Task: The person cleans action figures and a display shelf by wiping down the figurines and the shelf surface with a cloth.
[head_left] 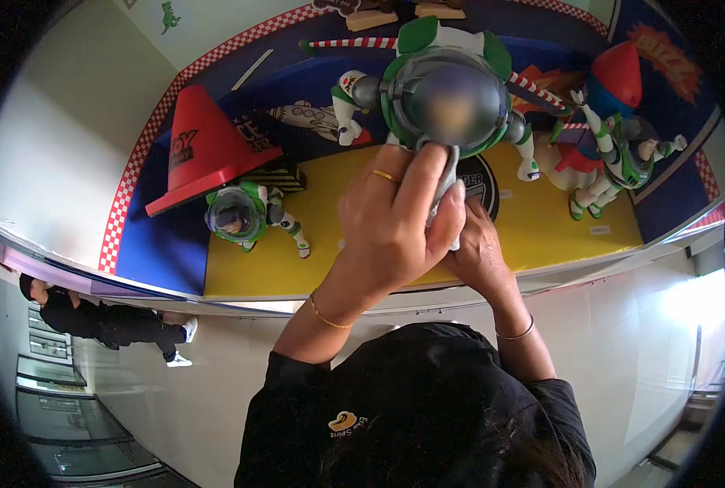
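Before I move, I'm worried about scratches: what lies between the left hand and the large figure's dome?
A grey cloth, held in the left hand at the dome's lower edge; the head view shows it.

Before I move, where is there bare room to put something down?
On the yellow base: between the right hand and rightmost figure, apart from small labels; also between the left hand and the figure by the red cone. Crowded: the middle, around both hands.
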The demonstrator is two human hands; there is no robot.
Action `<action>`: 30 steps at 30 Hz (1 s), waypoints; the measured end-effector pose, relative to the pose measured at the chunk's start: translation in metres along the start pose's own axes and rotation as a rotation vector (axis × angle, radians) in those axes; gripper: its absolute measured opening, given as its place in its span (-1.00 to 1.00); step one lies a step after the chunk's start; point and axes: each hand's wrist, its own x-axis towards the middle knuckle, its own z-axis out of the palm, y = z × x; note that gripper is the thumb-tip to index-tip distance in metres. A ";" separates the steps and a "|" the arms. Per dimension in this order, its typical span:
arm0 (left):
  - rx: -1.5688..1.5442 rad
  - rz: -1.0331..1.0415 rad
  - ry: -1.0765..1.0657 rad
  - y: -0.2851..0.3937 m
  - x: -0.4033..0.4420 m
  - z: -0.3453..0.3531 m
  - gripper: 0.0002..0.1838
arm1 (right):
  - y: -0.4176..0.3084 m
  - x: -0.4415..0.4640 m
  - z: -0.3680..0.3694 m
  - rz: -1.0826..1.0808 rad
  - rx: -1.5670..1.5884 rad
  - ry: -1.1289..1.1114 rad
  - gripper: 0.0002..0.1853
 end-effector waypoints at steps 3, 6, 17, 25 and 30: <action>-0.022 -0.116 0.011 0.001 -0.005 -0.007 -0.74 | 0.001 0.001 -0.002 -0.010 -0.002 -0.004 -0.69; -0.046 -0.235 0.021 0.002 -0.007 -0.010 -0.82 | 0.001 0.001 -0.004 -0.017 -0.005 -0.011 -0.70; -0.016 -0.166 0.205 -0.005 0.018 -0.006 -0.82 | -0.006 0.006 -0.006 0.028 0.019 0.008 -0.73; 0.097 -0.097 0.036 -0.005 0.016 -0.013 -0.75 | -0.007 0.005 -0.009 0.048 0.031 -0.013 -0.72; 0.092 -0.084 -0.018 -0.004 0.015 -0.015 -0.73 | -0.007 0.005 -0.009 0.032 0.036 -0.004 -0.72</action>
